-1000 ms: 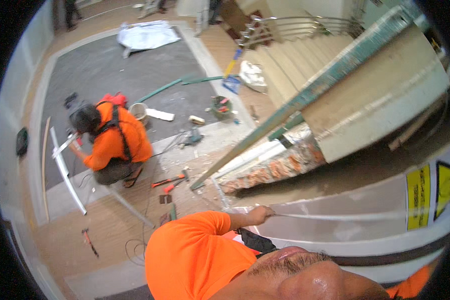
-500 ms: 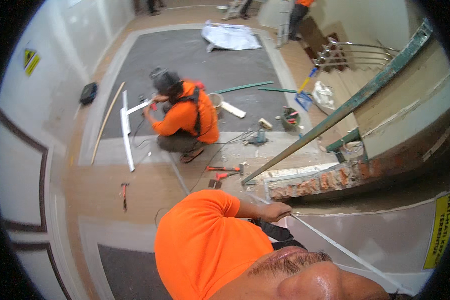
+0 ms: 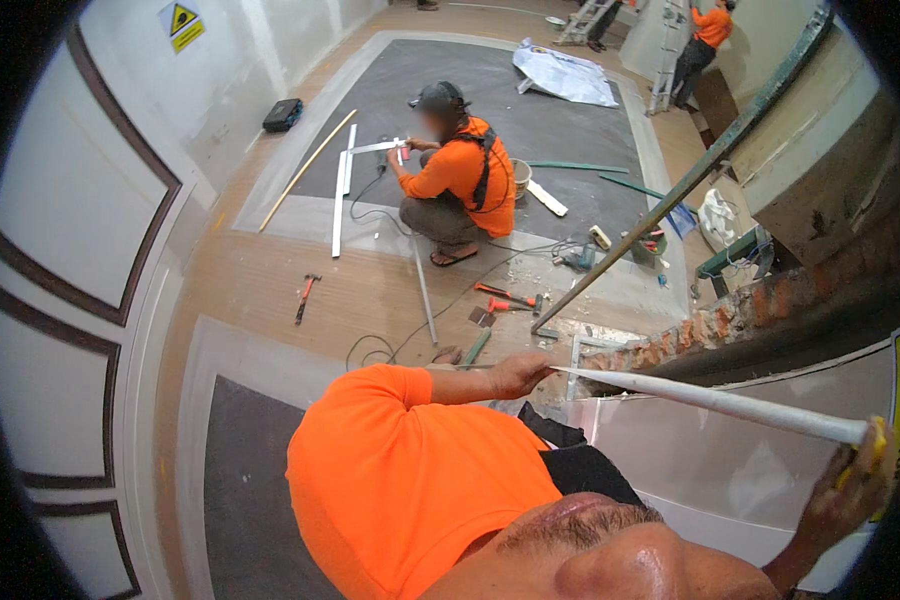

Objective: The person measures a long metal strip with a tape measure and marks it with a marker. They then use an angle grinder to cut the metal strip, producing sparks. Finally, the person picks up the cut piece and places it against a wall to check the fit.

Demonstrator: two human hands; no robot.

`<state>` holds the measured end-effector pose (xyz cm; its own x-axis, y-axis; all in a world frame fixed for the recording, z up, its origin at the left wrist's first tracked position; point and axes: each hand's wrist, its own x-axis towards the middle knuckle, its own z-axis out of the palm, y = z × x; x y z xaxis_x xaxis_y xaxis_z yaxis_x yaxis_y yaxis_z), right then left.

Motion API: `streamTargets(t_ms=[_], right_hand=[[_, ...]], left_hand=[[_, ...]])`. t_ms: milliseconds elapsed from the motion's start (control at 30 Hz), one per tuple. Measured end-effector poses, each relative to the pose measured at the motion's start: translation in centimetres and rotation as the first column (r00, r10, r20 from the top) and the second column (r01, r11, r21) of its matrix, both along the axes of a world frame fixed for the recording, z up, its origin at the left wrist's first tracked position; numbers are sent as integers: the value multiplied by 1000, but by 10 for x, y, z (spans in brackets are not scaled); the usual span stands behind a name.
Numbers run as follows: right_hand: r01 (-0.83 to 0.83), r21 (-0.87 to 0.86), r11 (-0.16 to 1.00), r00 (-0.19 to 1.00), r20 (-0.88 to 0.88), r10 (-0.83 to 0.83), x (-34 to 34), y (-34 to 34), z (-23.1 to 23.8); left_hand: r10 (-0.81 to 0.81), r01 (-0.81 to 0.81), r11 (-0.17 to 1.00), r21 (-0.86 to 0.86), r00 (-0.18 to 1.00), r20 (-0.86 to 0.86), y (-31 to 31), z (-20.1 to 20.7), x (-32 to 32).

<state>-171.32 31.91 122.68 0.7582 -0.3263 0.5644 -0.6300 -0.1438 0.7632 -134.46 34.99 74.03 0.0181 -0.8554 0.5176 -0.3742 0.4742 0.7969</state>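
My left hand [image 3: 520, 376], reaching out of an orange sleeve, is closed on one end of a long, pale tape measure blade [image 3: 710, 396]. The blade runs slantwise to my right hand [image 3: 842, 492] at the right rim. That hand is wrapped around a small yellow body [image 3: 878, 448], which looks like the tape measure's case; much of it is hidden by the fingers. Beyond my left hand stands a leaning metal bar [image 3: 660, 215], its foot beside broken brickwork [image 3: 715, 325].
A co-worker [image 3: 460, 180] in orange crouches by white strips [image 3: 338, 215]. Hammers [image 3: 507, 297], a lone hammer [image 3: 306, 298], a power tool [image 3: 576, 256] and cables lie on the floor. A panelled wall [image 3: 65, 190] runs along the left. Another person [image 3: 710, 30] stands by a ladder [image 3: 668, 60].
The view has turned, so the room sits farther right. My right hand has come into view with the yellow case. The blade lies flatter across the picture and looks wider.
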Motion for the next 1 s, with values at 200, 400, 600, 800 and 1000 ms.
streamTargets(t_ms=[200, 400, 600, 800, 1000], right_hand=[[-26, 336, 941, 996, 90, -4, 40, -19, -90], [132, 728, 673, 981, 2, -195, 70, -10, -163], [141, 976, 167, 973, -106, -204, 74, 10, -266], [111, 937, -330, 964, -182, -192, 75, 36, -364], [128, 882, -453, 984, -55, 171, 155, 47, -570]], left_hand=[[169, -143, 976, -167, 973, 158, 8, 17, 22], [117, -100, 992, -76, 959, 257, 15, 40, 37], [-101, -23, 962, 272, 896, 432, 78, -1, 54], [-185, -30, 861, 508, 912, 367, 176, -39, 60], [-181, -125, 628, 768, 937, 300, 225, -23, 51]])
